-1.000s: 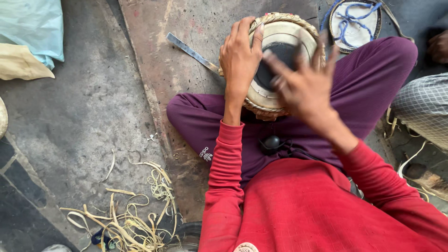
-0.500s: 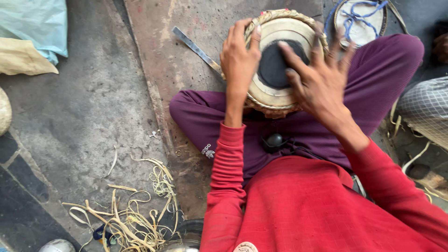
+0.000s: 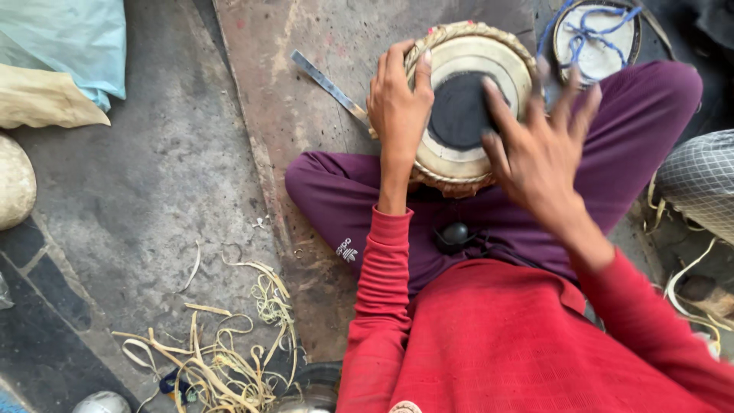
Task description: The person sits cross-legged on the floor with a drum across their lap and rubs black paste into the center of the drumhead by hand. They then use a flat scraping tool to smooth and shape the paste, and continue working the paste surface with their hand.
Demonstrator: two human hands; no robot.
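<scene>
A small hand drum [image 3: 468, 65] with a cream skin, a black centre patch and a braided straw-coloured rim sits between my crossed legs in purple trousers. My left hand [image 3: 397, 103] grips the drum's left rim, fingers curled over the edge. My right hand [image 3: 539, 145] hovers over the right side of the skin with fingers spread, blurred by motion; whether it touches the skin I cannot tell. A flat metal tool [image 3: 329, 86] lies on the floor just left of the drum.
A second drum head [image 3: 596, 34] with blue cord lies at the top right. Pale leather strips [image 3: 222, 352] are strewn on the floor at the lower left. Cloth bags [image 3: 53, 69] sit at the top left. Another person's checked garment [image 3: 703, 183] shows at the right edge.
My right hand has shifted right and down across the drum skin, fingers still spread. My left hand stays on the rim.
</scene>
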